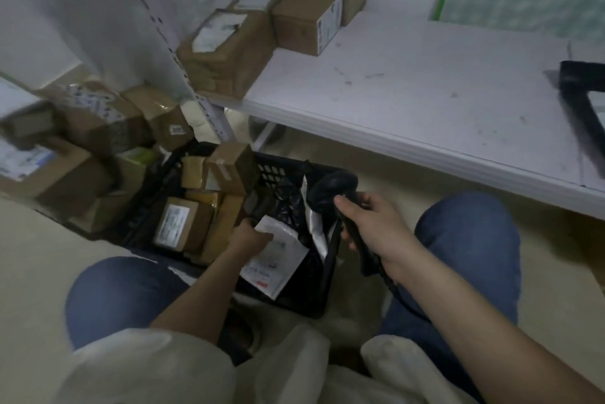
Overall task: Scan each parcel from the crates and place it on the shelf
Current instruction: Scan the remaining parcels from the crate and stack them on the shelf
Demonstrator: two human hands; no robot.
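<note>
Dim indoor light, soft blur, warped edges

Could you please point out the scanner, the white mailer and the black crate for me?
scanner [330, 189]: head view, on its rounded black head.
white mailer [278, 256]: head view, middle of its printed face.
black crate [327, 276]: head view, on its near right wall.

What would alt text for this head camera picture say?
A seated person's left hand grips a white parcel in a black crate of boxes, while the right hand holds a black scanner. Brown boxes sit on a white shelf.
</note>
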